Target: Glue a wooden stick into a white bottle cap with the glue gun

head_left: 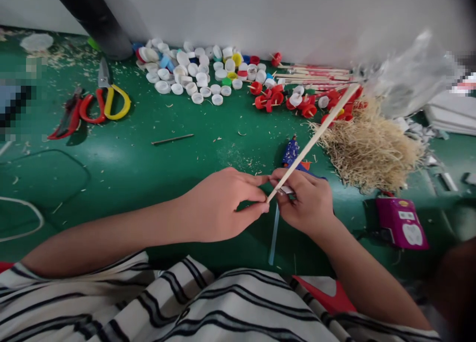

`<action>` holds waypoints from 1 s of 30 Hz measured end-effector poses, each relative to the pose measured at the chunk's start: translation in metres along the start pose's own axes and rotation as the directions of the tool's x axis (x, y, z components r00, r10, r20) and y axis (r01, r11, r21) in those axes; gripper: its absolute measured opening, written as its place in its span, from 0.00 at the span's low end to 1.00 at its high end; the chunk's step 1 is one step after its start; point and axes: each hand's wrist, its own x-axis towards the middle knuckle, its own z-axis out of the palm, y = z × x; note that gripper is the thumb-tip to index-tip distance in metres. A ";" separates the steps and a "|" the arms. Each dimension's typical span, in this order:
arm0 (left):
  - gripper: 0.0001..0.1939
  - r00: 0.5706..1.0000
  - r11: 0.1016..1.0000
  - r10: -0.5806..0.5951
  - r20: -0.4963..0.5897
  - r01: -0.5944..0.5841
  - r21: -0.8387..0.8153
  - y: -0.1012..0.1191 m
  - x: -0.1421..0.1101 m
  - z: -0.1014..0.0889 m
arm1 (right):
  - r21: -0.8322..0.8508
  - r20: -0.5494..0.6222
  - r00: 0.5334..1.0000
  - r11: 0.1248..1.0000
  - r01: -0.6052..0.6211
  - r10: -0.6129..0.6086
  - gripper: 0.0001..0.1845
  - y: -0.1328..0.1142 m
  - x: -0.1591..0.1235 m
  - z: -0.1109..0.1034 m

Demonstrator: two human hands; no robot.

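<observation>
A long pale wooden stick slants from the fingers up to the right, its far end above the red caps. My left hand is closed in a pinch on its lower end. Close beside it, my right hand is closed, fingertips against the stick, around a small whitish piece, mostly hidden, whose kind I cannot make out. Behind the right hand lies a blue patterned glue gun with an orange trigger, partly covered. A translucent bluish rod shows below the hands.
White and coloured bottle caps spread along the wall. Red caps on sticks lie right of them, near a heap of straw-like shreds. Scissors, red-handled cutters, a thin rod and a magenta box lie on the green table.
</observation>
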 end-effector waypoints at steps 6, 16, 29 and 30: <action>0.14 0.994 0.901 -0.087 0.061 0.104 -0.422 -0.009 0.003 -0.010 | 0.034 -0.100 0.960 0.965 -0.259 0.261 0.05 0.014 0.002 -0.014; 0.15 0.992 0.667 -0.079 0.094 0.123 -0.734 -0.025 0.010 -0.014 | 0.078 -0.174 0.917 0.934 -0.350 0.358 0.05 0.018 0.008 -0.017; 0.16 0.991 0.548 -0.095 0.098 0.135 -0.825 -0.027 0.015 -0.010 | 0.274 0.000 0.917 0.882 -0.384 0.399 0.11 0.012 0.008 -0.018; 0.16 0.990 0.542 -0.093 0.107 0.140 -0.828 -0.025 0.017 -0.008 | 0.308 0.048 0.918 0.868 -0.388 0.394 0.12 0.009 0.009 -0.017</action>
